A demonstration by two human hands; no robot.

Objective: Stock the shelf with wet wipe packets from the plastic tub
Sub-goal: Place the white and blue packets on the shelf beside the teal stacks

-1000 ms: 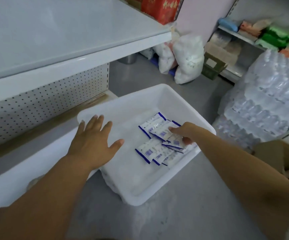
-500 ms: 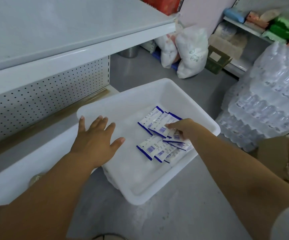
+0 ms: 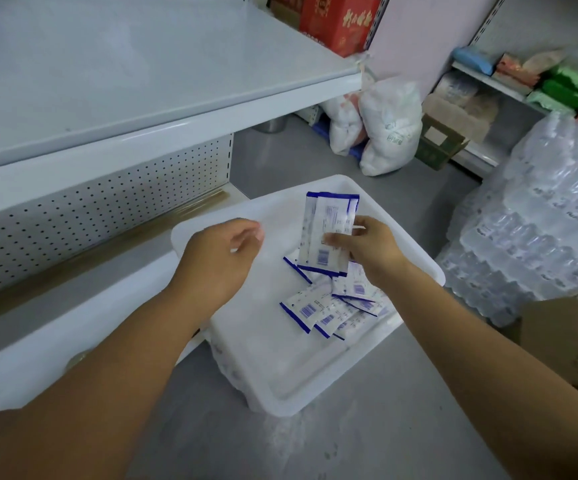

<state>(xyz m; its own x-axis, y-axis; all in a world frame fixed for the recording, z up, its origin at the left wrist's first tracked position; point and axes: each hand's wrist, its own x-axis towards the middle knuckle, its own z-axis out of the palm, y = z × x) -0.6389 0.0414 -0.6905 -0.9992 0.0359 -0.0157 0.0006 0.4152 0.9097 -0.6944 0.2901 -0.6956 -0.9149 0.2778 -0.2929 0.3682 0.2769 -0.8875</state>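
A white plastic tub (image 3: pixel 291 396) sits on the grey floor beside the white shelf (image 3: pixel 135 81). Several white wet wipe packets with blue edges (image 3: pixel 325 311) lie in the tub's right half. My right hand (image 3: pixel 367 249) pinches a few packets (image 3: pixel 327 233) and holds them upright above the pile. My left hand (image 3: pixel 220 263) hovers over the tub's left rim, fingers loosely curled, holding nothing. The upper shelf board is bare in view.
A lower shelf board (image 3: pixel 55 327) runs left of the tub under a perforated back panel (image 3: pixel 90 209). Stacked shrink-wrapped water bottles (image 3: pixel 540 230) stand at the right. White sacks (image 3: pixel 389 129), a red box (image 3: pixel 336 19) and a cardboard box (image 3: pixel 554 334) surround the floor space.
My right hand has lifted a few packets out of the pile and stood them upright. My left hand has risen off the tub rim and curled its fingers.
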